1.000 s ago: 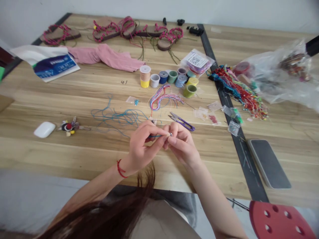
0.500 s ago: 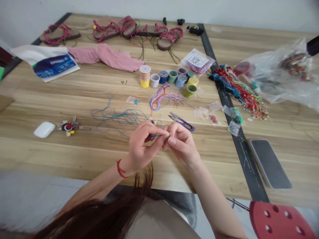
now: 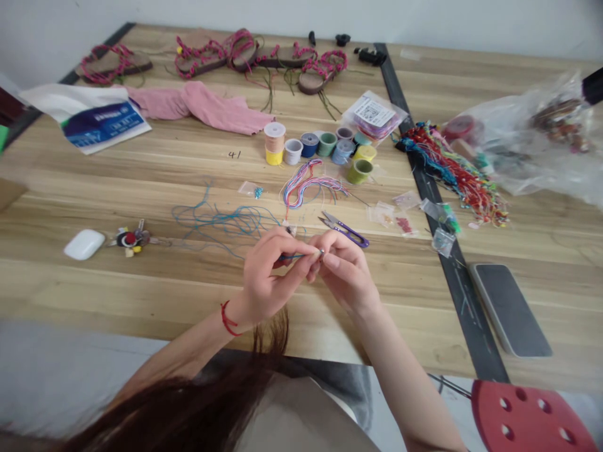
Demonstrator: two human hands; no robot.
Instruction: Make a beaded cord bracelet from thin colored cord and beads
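My left hand (image 3: pixel 273 270), with a red cord bracelet (image 3: pixel 229 319) at its wrist, pinches a blue cord (image 3: pixel 293 256) between thumb and forefinger. Meeting it fingertip to fingertip, my right hand (image 3: pixel 343 267) is closed on a tiny silvery bead (image 3: pixel 321 252) at the cord's end. Whether the cord passes through the bead is too small to tell. Loose blue cords (image 3: pixel 226 220) trail over the table behind my left hand. Purple-handled thread snips (image 3: pixel 346 230) lie just beyond my right hand.
Several thread spools (image 3: pixel 326 145) stand behind a striped thread bundle (image 3: pixel 301 185). Small bead bags (image 3: pixel 381 213) and a phone (image 3: pixel 511 309) lie to the right. At left are a white case (image 3: pixel 84 244) and keys (image 3: pixel 129 240). Corded sandals (image 3: pixel 202 59) line the back.
My right thumb and fingers have shifted very slightly at the bead, which shows a little less. My left hand keeps its place.
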